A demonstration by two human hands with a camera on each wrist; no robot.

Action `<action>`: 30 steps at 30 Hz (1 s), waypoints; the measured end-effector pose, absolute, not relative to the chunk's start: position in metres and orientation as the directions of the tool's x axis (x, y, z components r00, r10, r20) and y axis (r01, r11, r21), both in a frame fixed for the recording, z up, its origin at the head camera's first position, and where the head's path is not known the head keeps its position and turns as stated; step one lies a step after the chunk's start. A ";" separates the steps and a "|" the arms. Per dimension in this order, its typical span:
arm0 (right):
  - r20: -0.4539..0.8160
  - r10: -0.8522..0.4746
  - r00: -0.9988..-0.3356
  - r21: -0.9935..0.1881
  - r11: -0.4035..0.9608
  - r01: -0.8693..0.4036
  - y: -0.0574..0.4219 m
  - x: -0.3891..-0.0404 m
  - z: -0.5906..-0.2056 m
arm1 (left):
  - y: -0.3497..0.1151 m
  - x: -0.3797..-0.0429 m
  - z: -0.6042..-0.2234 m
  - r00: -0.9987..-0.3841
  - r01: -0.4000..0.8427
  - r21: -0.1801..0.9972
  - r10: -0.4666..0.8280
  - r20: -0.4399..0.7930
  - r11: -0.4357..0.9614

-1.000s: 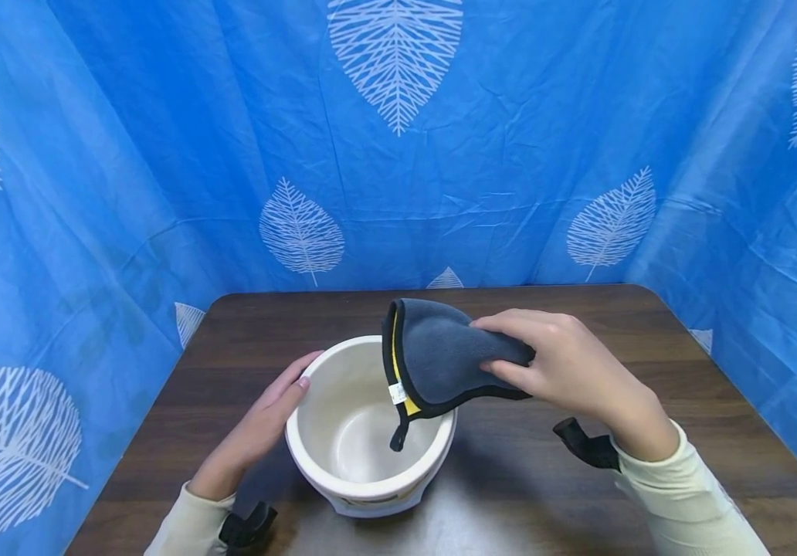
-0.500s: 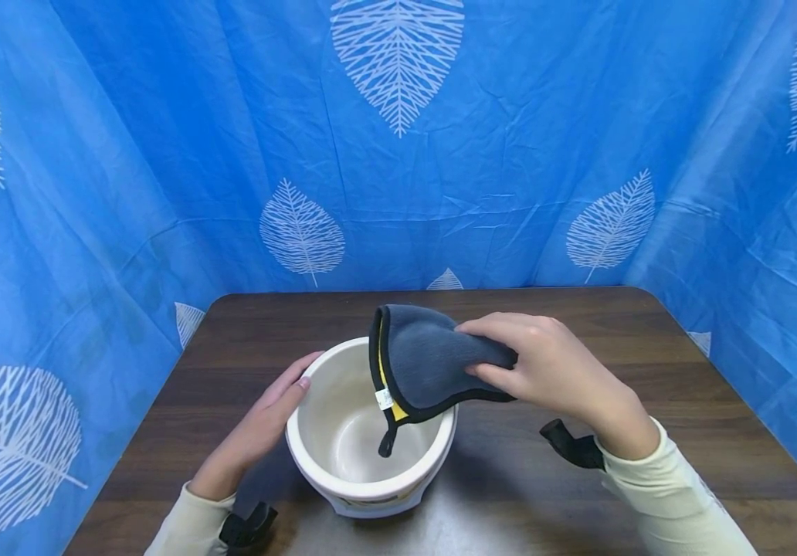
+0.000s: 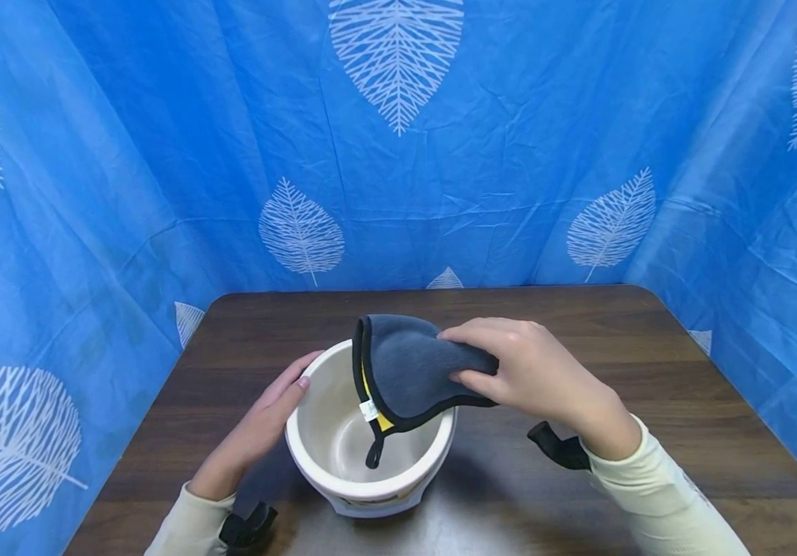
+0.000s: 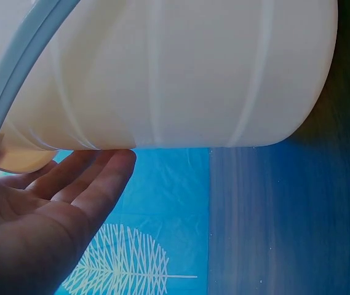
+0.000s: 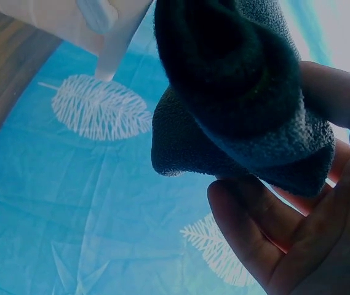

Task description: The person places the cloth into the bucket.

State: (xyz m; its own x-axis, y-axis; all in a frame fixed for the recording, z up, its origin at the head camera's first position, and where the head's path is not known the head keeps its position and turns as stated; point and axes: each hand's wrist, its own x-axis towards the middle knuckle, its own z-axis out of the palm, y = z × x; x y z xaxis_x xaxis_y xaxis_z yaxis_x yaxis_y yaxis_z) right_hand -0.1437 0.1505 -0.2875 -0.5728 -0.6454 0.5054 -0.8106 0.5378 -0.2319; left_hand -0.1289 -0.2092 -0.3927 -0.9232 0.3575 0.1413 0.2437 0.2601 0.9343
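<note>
A cream-white pot (image 3: 311, 455) with a thick rounded rim stands upright on the table. My left hand (image 3: 259, 428) holds its left side, thumb at the rim; in the left wrist view, the fingers (image 4: 110, 178) lie against the outer wall (image 4: 181, 74). Between thumb and fingers, my right hand (image 3: 534, 378) pinches a folded grey microfibre cloth (image 3: 412, 367) with black edging, a yellow underside, a white tag and a hanging loop. The cloth overlaps the pot's right side and opening in the head view. Seen from the right wrist, the bunched cloth (image 5: 236, 92) shows dark.
The dark wood-grain table (image 3: 565, 332) has rounded far corners. A blue curtain (image 3: 482, 154) with white leaf prints surrounds it at the back and sides. Black straps (image 3: 558, 446) sit at both wrists, over pale sleeves (image 3: 663, 494).
My right hand has moved left and slightly down with the cloth, which now covers more of the pot's opening. The left hand and the pot have stayed put.
</note>
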 end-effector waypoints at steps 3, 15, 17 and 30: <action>0.517 -0.649 -0.558 -0.218 0.531 -0.819 0.148 -0.144 -0.288 | -0.209 -0.129 -0.392 -0.927 0.236 0.934 0.352 0.133 0.269; 0.509 -0.673 -0.536 -0.198 0.515 -0.834 0.137 -0.144 -0.288 | -0.209 -0.129 -0.393 -0.919 0.252 0.932 0.366 0.146 0.262; 0.499 -0.676 -0.542 -0.199 0.519 -0.831 0.135 -0.145 -0.288 | -0.209 -0.129 -0.393 -0.919 0.253 0.931 0.365 0.147 0.261; 0.462 -0.714 -0.525 -0.166 0.513 -0.843 0.124 -0.147 -0.289 | -0.208 -0.128 -0.391 -0.930 0.217 0.936 0.348 0.113 0.276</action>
